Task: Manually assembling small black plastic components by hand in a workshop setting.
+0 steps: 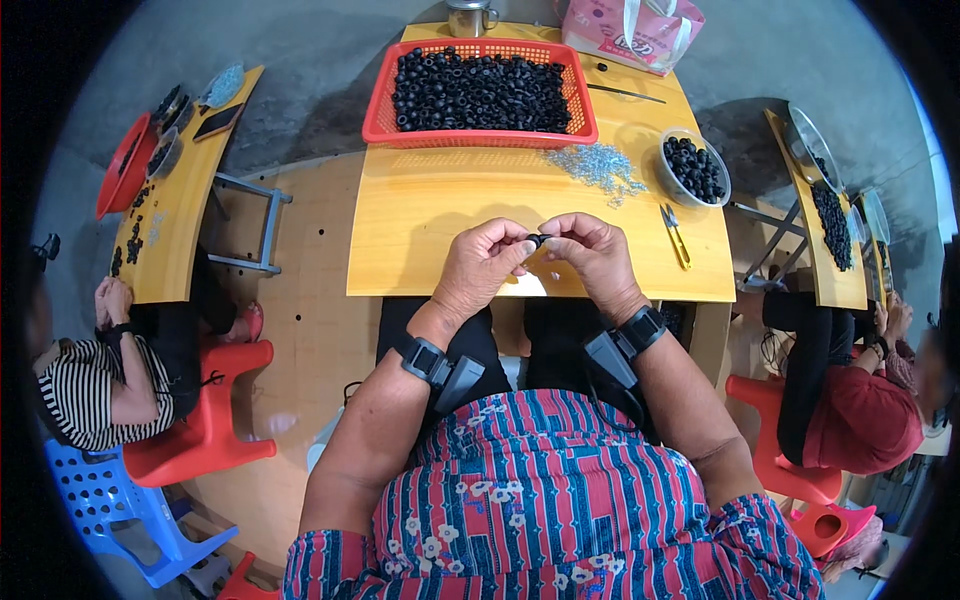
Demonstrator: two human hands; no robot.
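Centrally, the left hand (pixel 485 262) and right hand (pixel 592 262) together pinch a small black piece (pixel 540 240) from either side over the near part of the yellow tabletop (pixel 420 225), on which a red basket (pixel 480 141) of black pieces (pixel 480 92) stands farther back.

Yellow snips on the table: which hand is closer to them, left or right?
Right. The right hand is to the left of the snips, with a gap between; the left hand is farther left, beyond the right one.
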